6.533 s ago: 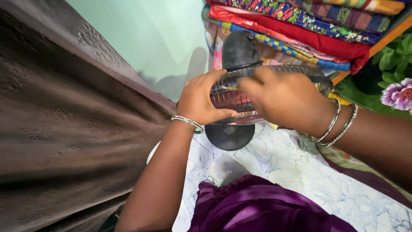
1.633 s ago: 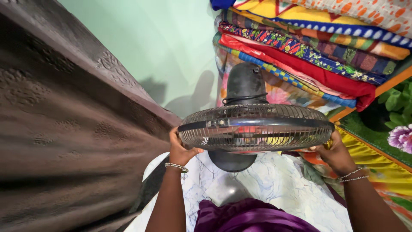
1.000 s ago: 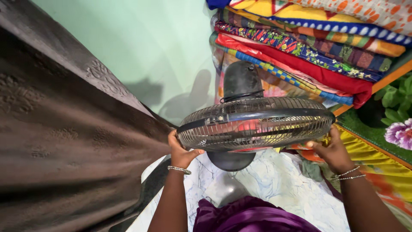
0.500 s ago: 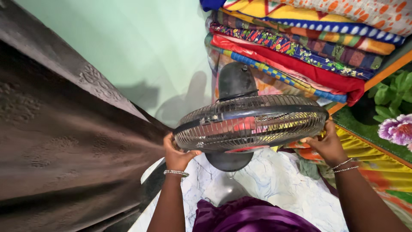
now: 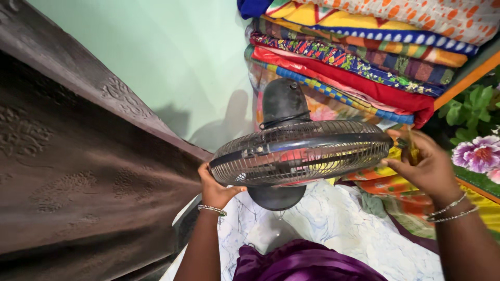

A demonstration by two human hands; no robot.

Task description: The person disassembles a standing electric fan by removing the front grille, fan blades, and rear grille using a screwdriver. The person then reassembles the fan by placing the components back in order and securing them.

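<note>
Pale green wall [image 5: 172, 62] behind, carved brown wooden panel [image 5: 67, 156] on my left, folded bright quilts [image 5: 364, 57] stacked to the right, marbled white floor [image 5: 333, 229] below.

Item: table fan [image 5: 299, 151], dark wire guard, round base [image 5: 276, 196] resting on the floor, motor housing [image 5: 284, 101] toward the wall; it stands just in front of me, between my hands.

Left hand [image 5: 216, 188]: fingers closed on the guard's left rim, thumb over the lower edge, wrist bent up, bangle at the wrist.

Right hand [image 5: 424, 166]: loosely open, fingers curled, beside the guard's right rim; whether it touches the rim I cannot tell.

Handling note, my judgement: keep the left grip on the solid rim band, not the thin wires, and bring the right palm level opposite it so the head does not tip on its base.
</note>
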